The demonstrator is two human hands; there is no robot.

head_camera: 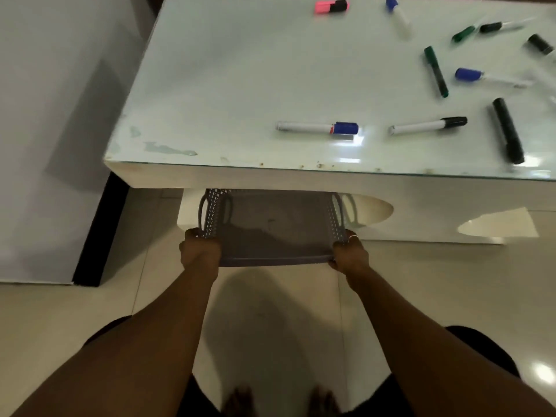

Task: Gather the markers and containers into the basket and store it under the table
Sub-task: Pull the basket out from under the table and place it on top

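Note:
A grey perforated basket [270, 224] sits low, half under the white table [240, 85], and looks empty inside. My left hand [200, 249] grips its near left corner. My right hand [349, 254] grips the near right corner. Several markers lie scattered on the tabletop: a white one with a blue cap [317, 127], a white one with a black cap [427, 125], a thick black one [508, 130], a green one [436, 70] and a pink and black highlighter [331, 6]. The basket's far end is hidden under the table.
The table's front edge [270, 176] overhangs the basket. A grey wall or cabinet [45, 130] with a dark base stands at the left. Glossy tiled floor [270, 311] lies below, and my feet show at the bottom.

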